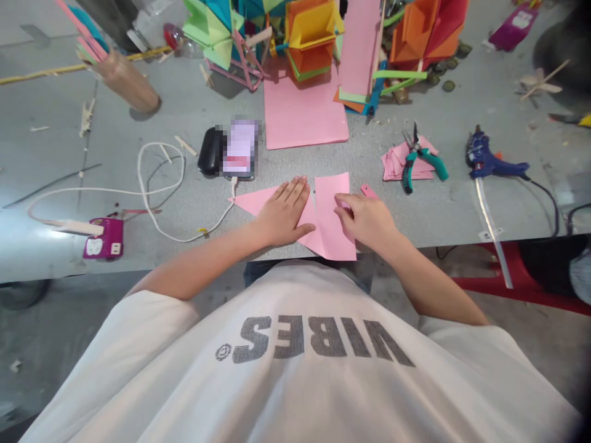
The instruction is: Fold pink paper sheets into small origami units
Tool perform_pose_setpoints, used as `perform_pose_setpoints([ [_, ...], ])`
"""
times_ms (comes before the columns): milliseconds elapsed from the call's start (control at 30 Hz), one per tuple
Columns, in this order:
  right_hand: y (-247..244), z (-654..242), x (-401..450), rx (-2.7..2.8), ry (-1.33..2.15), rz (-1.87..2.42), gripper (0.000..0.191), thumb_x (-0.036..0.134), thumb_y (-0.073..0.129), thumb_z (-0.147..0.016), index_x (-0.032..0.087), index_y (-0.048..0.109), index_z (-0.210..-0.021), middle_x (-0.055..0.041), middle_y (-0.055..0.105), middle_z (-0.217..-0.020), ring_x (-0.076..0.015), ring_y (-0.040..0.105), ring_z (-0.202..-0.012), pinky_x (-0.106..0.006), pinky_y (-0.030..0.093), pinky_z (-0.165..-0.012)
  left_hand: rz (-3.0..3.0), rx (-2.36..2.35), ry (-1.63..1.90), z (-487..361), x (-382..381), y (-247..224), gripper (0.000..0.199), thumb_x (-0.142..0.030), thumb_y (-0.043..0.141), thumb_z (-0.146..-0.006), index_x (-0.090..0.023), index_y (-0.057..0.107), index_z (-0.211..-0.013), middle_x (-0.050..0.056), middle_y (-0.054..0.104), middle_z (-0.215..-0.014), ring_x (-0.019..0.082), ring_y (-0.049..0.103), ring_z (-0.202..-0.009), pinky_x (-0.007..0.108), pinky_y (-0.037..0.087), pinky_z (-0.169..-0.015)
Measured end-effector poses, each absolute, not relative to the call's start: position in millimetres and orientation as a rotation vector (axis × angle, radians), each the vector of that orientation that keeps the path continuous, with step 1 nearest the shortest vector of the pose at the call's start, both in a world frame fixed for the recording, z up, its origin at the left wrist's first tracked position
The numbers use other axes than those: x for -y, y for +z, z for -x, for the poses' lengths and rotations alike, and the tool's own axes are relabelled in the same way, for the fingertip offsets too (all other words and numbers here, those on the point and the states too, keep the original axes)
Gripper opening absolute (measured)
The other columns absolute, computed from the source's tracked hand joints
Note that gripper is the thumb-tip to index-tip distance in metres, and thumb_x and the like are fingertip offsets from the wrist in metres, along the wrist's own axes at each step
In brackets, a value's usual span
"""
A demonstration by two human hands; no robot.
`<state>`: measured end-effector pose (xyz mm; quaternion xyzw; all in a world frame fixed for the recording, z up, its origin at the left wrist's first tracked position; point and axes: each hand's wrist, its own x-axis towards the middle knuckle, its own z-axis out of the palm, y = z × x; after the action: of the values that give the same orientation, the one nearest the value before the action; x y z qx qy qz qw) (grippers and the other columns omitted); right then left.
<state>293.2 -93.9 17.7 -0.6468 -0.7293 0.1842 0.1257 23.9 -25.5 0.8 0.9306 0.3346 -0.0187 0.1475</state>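
A sheet of pink paper point(335, 237) lies at the table's near edge, with a pointed triangular part point(254, 200) reaching left and an upright rectangular part on the right. Flat on the triangular part rests my left hand point(284, 212), its fingers stretched out and thumb pointing right. My right hand point(369, 218) is at the rectangle's right side, fingers bent, with index finger and thumb tips on the paper; its other fingers are hidden. Just beyond its knuckles shows the end of a pink tool point(368, 191) with a small hole, the remainder covered by the hand.
Beyond the paper lie a pink paper stack point(305, 117), a phone point(241, 147) and a black case point(211, 151). Teal pliers point(418, 160) rest on pink scraps. A blue glue gun point(494, 160) is at right. Colourful paper wheels point(314, 31) stand behind; a white cable point(157, 144) loops left.
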Motion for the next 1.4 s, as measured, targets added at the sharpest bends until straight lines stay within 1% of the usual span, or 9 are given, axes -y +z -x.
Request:
perform_pose_setpoints([
  [100,23.7,-295.1,102.6,2.064,0.557,1.903,0.025,0.046,0.064,-0.109,0.026,0.079,-0.107,-0.0048,0.079,-0.091,-0.027,0.069,-0.082,-0.039,0.041,-0.075,-2.679,-0.961,-0.128,-29.2,36.7,12.5,0.092,-0.053,0.052,-0.118,0.007,0.03,-0.185,0.033,0.02,-0.197,0.047,0.017,-0.189,0.064,0.014,-0.154],
  [200,23.7,-294.7,115.2,1.962,0.583,1.923,0.032,0.048,0.069,-0.106,0.027,0.086,-0.122,-0.004,0.079,-0.086,-0.027,0.07,-0.078,-0.039,0.046,-0.076,-2.648,-0.968,-0.116,-32.5,50.9,15.0,0.083,-0.042,0.045,-0.119,0.007,0.031,-0.184,0.032,0.021,-0.198,0.045,0.018,-0.189,0.063,0.016,-0.154],
  [367,13.5,-292.7,129.9,1.904,0.592,1.998,0.043,0.044,0.07,-0.105,0.027,0.087,-0.141,-0.0085,0.089,-0.102,-0.0341,0.081,-0.091,-0.044,0.055,-0.081,-2.616,-1.047,-0.001,-32.6,62.4,0.6,0.106,-0.064,0.058,-0.114,0.005,0.024,-0.187,0.033,0.016,-0.198,0.047,0.014,-0.189,0.068,0.011,-0.153],
  [567,9.5,-298.3,136.8,1.918,0.579,1.911,0.038,0.038,0.07,-0.105,0.028,0.088,-0.137,-0.011,0.091,-0.129,-0.0375,0.084,-0.107,-0.049,0.063,-0.089,-2.617,-1.06,0.006,-33.1,64.6,3.2,0.109,-0.066,0.064,-0.112,0.003,0.025,-0.187,0.032,0.017,-0.198,0.047,0.015,-0.189,0.067,0.011,-0.154],
  [767,18.7,-300.3,149.3,1.935,0.593,1.938,0.046,0.052,0.074,-0.106,0.028,0.086,-0.143,-0.0086,0.091,-0.106,-0.0337,0.081,-0.089,-0.044,0.058,-0.082,-2.625,-1.09,-0.047,-42.2,81.2,12.6,0.084,-0.047,0.05,-0.119,0.002,0.032,-0.186,0.03,0.022,-0.198,0.044,0.019,-0.189,0.068,0.011,-0.153],
  [967,16.9,-299.4,155.8,1.904,0.601,1.972,0.041,0.042,0.078,-0.102,0.027,0.088,-0.139,-0.0077,0.087,-0.094,-0.0307,0.077,-0.081,-0.042,0.054,-0.08,-2.617,-1.076,-0.034,-42.1,84.7,4.5,0.12,-0.079,0.062,-0.109,0.001,0.021,-0.189,0.03,0.015,-0.199,0.047,0.013,-0.189,0.069,0.005,-0.154],
  [1133,15.5,-304.6,160.1,1.872,0.627,1.933,0.039,0.038,0.075,-0.104,0.024,0.087,-0.138,-0.0086,0.087,-0.098,-0.029,0.075,-0.08,-0.043,0.056,-0.083,-2.597,-1.078,-0.019,-41.4,84.1,4.3,0.124,-0.079,0.068,-0.106,0.0,0.02,-0.19,0.03,0.015,-0.2,0.048,0.013,-0.189,0.068,0.004,-0.154],
  [1300,15.9,-303.9,166.3,1.863,0.56,1.929,0.043,0.041,0.073,-0.105,0.024,0.084,-0.143,-0.0131,0.091,-0.124,-0.0327,0.079,-0.091,-0.048,0.06,-0.09,-2.591,-1.071,-0.001,-42.0,86.5,5.1,0.135,-0.086,0.07,-0.1,-0.002,0.015,-0.191,0.03,0.013,-0.2,0.05,0.012,-0.189,0.068,0.001,-0.153],
  [1400,15.4,-305.8,170.2,1.846,0.542,1.971,0.041,0.043,0.072,-0.106,0.027,0.084,-0.142,-0.013,0.09,-0.127,-0.034,0.08,-0.094,-0.05,0.062,-0.092,-2.579,-1.073,0.014,-42.2,87.1,4.7,0.136,-0.085,0.071,-0.099,-0.002,0.014,-0.191,0.029,0.013,-0.2,0.05,0.012,-0.189,0.068,0.0,-0.153],
])
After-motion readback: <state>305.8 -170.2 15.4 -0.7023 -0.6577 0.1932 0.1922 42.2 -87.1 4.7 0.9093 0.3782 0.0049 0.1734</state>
